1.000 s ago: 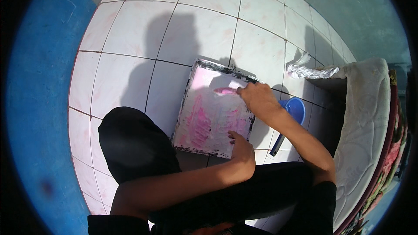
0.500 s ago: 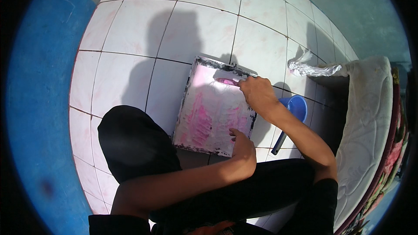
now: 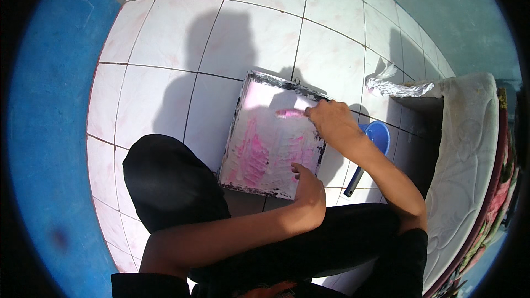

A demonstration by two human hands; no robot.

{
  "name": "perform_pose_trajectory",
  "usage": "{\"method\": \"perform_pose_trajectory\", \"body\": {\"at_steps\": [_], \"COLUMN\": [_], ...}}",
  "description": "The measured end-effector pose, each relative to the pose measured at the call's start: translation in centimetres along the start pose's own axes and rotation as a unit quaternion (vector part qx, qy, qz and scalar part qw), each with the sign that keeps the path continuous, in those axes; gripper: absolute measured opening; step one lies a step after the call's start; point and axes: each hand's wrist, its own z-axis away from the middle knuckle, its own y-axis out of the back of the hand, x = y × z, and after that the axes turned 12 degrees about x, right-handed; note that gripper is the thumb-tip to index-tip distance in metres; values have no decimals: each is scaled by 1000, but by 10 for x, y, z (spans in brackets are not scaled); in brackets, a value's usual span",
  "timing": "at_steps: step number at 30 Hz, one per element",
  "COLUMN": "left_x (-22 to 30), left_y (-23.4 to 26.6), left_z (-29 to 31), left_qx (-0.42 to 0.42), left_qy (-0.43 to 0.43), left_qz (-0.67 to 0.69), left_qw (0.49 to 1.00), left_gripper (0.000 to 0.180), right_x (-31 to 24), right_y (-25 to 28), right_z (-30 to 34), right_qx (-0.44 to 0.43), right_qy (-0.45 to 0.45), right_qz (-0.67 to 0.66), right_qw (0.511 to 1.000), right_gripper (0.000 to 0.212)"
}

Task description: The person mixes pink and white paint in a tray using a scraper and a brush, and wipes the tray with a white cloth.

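Pinching one end of the slim pink tool (image 3: 290, 113), the right hand (image 3: 332, 124) reaches over the tray (image 3: 273, 135) from 2 o'clock, fingers closed, the free end pointing toward 9 o'clock. From where I stand, the tray is on the tiled floor (image 3: 149, 38). The left hand (image 3: 311, 189) sits at its 5 o'clock corner, fingers loosely bent; I can't tell whether they grip the rim (image 3: 233, 127). The tray looks stiff and fairly light, its pink smears (image 3: 254, 157) perhaps slippery, so I'd hold the rim at 3 and 9 o'clock. The tool seems light and possibly slick; its 3 o'clock end suits holding. A blue dipper (image 3: 378, 137) lies at 3 o'clock of the tray.
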Motion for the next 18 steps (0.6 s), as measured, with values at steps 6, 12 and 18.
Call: {"method": "perform_pose_trajectory", "body": {"at_steps": [6, 12, 18], "left_x": [2, 2, 2], "left_y": [0, -8, -7], "left_z": [-2, -10, -13], "left_qx": [-13, 0, -19], "left_qy": [-12, 25, 20], "left_qz": [-5, -14, -3], "left_qw": [1000, 1000, 1000], "left_gripper": [54, 59, 54], "right_x": [-4, -8, 1], "right_y": [-11, -37, 1], "right_z": [-13, -16, -6], "right_qx": [48, 12, -26], "right_qy": [-40, 14, -24], "right_qz": [9, 14, -27], "right_qw": [998, 1000, 999], "right_gripper": [26, 25, 24]}}
